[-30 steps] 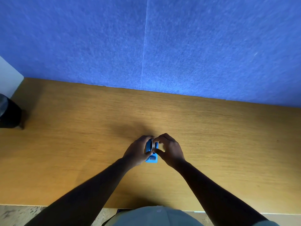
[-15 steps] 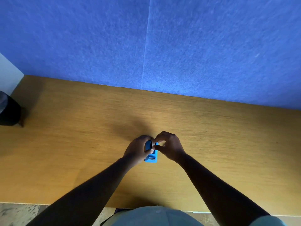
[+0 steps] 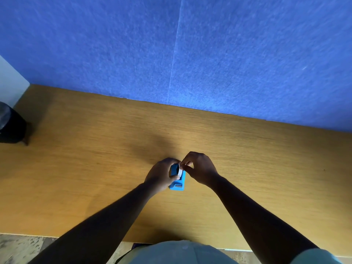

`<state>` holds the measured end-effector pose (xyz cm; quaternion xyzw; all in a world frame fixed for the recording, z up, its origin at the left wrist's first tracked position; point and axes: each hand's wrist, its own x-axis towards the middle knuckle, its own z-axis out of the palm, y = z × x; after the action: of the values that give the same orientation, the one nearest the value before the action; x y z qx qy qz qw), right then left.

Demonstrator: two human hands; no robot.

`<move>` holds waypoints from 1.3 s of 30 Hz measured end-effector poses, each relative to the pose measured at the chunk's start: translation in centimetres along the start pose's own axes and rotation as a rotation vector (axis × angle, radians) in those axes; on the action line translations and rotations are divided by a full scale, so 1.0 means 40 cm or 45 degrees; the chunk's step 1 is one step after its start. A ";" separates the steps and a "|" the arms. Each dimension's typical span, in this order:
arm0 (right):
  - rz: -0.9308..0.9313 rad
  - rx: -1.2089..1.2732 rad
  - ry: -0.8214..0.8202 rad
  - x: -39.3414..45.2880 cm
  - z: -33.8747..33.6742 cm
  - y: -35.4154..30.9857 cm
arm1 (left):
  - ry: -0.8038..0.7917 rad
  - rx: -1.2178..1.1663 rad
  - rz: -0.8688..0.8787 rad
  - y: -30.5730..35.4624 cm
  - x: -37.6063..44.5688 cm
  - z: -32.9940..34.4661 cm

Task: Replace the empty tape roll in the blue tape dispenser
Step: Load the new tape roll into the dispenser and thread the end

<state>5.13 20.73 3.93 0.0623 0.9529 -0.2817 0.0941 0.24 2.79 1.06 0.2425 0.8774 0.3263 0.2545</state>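
Observation:
A small blue tape dispenser point(image 3: 178, 182) stands on the wooden table point(image 3: 95, 168), its cutter end toward me. My left hand point(image 3: 161, 175) wraps around its left side and grips it. My right hand point(image 3: 200, 169) pinches a white tape roll point(image 3: 180, 171) between thumb and fingers at the top of the dispenser. The roll sits partly inside the dispenser body, and most of it is hidden by my fingers.
A blue felt partition point(image 3: 190, 54) rises along the table's far edge. A black cylindrical object point(image 3: 10, 127) stands at the far left edge of the table. The table's near edge runs just in front of my body.
My right hand has lifted slightly at the top of the dispenser, and the white roll now shows between my fingers. The left hand keeps its grip on the dispenser.

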 end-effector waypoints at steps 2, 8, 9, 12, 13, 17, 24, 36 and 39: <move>-0.003 -0.046 -0.001 -0.001 0.001 -0.005 | 0.002 0.006 0.003 -0.001 0.002 0.001; -0.055 -0.175 0.072 -0.017 0.012 -0.019 | -0.017 0.004 0.046 -0.004 -0.001 0.001; -0.055 -0.178 0.083 -0.022 0.016 -0.022 | -0.033 -0.003 0.054 -0.006 -0.002 0.001; -0.046 -0.157 0.112 -0.034 0.024 -0.022 | -0.107 -0.055 0.089 -0.016 -0.002 -0.002; -0.043 -0.148 0.116 -0.036 0.025 -0.022 | -0.132 -0.065 0.098 -0.020 -0.003 -0.005; -0.032 -0.147 0.121 -0.039 0.028 -0.026 | -0.191 -0.067 0.116 -0.029 -0.008 -0.009; -0.021 -0.178 0.185 -0.067 0.047 -0.037 | -0.179 -0.086 0.130 -0.025 -0.013 -0.008; -0.008 -0.271 0.262 -0.118 0.085 -0.041 | -0.230 -0.062 0.142 -0.034 -0.016 -0.017; 0.036 -0.292 0.263 -0.125 0.094 -0.044 | -0.254 -0.009 0.140 -0.032 -0.018 -0.015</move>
<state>10.23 16.87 2.83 0.0932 0.9824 -0.1618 0.0061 0.09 1.21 0.78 0.3207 0.8319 0.3172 0.3231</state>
